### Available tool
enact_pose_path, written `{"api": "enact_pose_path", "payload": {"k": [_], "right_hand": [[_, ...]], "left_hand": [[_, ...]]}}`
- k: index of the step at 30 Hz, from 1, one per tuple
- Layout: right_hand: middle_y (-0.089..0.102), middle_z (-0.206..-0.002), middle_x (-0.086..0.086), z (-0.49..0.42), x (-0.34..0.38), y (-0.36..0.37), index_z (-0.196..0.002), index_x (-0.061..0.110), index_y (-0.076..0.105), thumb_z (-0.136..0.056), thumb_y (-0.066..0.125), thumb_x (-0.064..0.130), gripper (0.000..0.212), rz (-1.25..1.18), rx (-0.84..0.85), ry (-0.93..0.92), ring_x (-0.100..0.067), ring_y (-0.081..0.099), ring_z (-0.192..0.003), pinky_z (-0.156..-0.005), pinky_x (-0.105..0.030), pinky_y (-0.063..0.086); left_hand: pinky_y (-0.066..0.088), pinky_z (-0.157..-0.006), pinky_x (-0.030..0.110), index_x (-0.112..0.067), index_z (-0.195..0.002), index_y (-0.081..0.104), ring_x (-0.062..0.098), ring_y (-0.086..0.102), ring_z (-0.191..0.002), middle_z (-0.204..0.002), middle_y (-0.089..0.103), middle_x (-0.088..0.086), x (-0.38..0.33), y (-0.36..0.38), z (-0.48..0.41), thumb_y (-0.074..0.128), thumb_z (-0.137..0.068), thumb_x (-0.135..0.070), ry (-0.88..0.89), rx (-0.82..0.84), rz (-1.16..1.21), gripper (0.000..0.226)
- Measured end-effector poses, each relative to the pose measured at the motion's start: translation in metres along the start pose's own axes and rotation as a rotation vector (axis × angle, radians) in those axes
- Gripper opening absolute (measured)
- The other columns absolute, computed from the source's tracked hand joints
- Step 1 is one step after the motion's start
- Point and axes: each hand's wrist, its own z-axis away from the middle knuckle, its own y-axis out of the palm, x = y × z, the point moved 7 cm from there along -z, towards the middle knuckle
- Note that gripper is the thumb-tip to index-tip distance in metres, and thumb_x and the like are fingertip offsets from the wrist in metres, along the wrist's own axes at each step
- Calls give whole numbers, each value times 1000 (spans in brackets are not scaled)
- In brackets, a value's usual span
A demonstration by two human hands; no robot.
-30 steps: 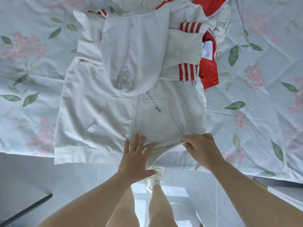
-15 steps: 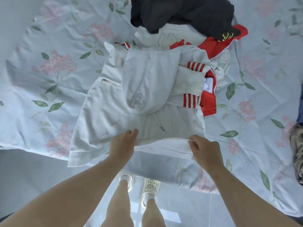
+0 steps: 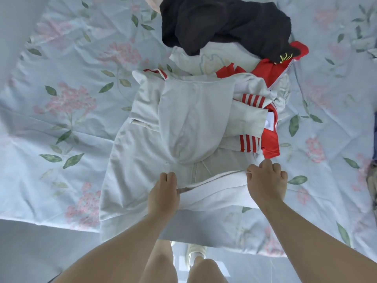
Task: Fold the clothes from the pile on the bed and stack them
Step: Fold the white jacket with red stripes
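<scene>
Mid-fold: left hand (image 3: 163, 194) and right hand (image 3: 265, 180) grip the white hoodie (image 3: 138, 160) by its hem. Next move likely calls for carrying the hem up to the hood (image 3: 193, 123).

Our left hand (image 3: 163, 193), knuckles up, and right hand (image 3: 265, 180) at its 3 o'clock both grip the hoodie hem (image 3: 214, 178); forearms extend toward 12.

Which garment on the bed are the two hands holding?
The white hoodie, nearest the bed edge: the left hand and right hand grip its hem. The black garment and the red jacket lie farther back, untouched.
</scene>
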Motion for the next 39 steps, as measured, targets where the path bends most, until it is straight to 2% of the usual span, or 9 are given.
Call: {"api": "enact_pose_path", "payload": {"k": [7, 12, 16, 19, 25, 28, 30, 33, 39], "right_hand": [[49, -113, -2, -17, -2, 27, -118, 27, 58, -99, 39, 29, 27, -93, 119, 97, -25, 43, -106, -88, -32, 32], [51, -113, -6, -32, 0, 38, -118, 23, 58, -99, 40, 26, 27, -160, 135, 85, -27, 44, -107, -90, -35, 32], [51, -117, -7, -44, 0, 42, -119, 22, 59, -99, 41, 26, 27, -166, 138, 54, -29, 44, -109, -91, -36, 33], [51, -121, -7, -50, 2, 43, -120, 23, 59, -99, 40, 28, 28, -139, 148, 29, -29, 42, -113, -93, -37, 32], [48, -118, -4, -55, 1, 30, -119, 28, 59, -98, 40, 33, 28, 9, 102, -8, -28, 40, -113, -91, -36, 32], [48, -114, -8, -57, -4, 14, -117, 26, 62, -98, 44, 32, 27, -61, 65, 34, -29, 43, -110, -90, -37, 33], [53, -111, -11, -60, -9, 4, -118, 22, 62, -99, 43, 31, 29, -169, 60, 80, -30, 48, -106, -85, -37, 34], [62, -105, -11, -66, -13, -9, -121, 20, 59, -101, 37, 27, 30, -520, 71, 170, -31, 54, -96, -75, -34, 33], [63, -92, -7, -87, -19, -52, -116, 16, 50, -101, 30, 22, 25, -986, -134, 330, -34, 59, -88, -71, -39, 44]], "left_hand": [[55, -71, 36, -25, -101, 46, 38, 64, -97, -132, 44, 25, 7, 23, 10, 47, -82, -45, 487, -72, 6, 28], [33, -99, 45, -27, -104, 51, 34, 42, -122, -133, 39, 15, -6, 17, 24, 53, -85, -58, 756, -227, -37, 36], [34, -88, 40, -28, -106, 54, 27, 44, -113, -125, 52, 10, 20, 30, 10, 84, -52, -40, 441, -110, -238, 63], [31, -80, 38, -23, -75, 68, 24, 45, -102, -94, 66, 1, 29, 29, 5, 90, -43, -33, 323, -110, -356, 40], [23, -57, 29, -19, -57, 58, 23, 47, -62, -54, 49, -5, 41, 9, -3, 91, -36, -9, 126, 22, -424, 41], [21, -43, 22, -16, -77, 61, 22, 52, -49, -57, 51, -3, 39, -24, -14, 82, -60, -1, -85, 61, -267, 31], [38, -48, 30, -17, -96, 52, 24, 60, -62, -75, 57, 0, 50, -39, -22, 49, -90, -4, -414, 94, 42, 15], [57, -63, 42, -15, -97, 47, 29, 66, -67, -88, 55, 5, 54, -43, -32, 27, -92, -4, -757, 78, 672, 23], [52, -51, 43, -18, -96, 44, 38, 61, -58, -81, 51, 1, 8, -114, -87, 31, -99, -17, -333, -195, 416, 13]]}}
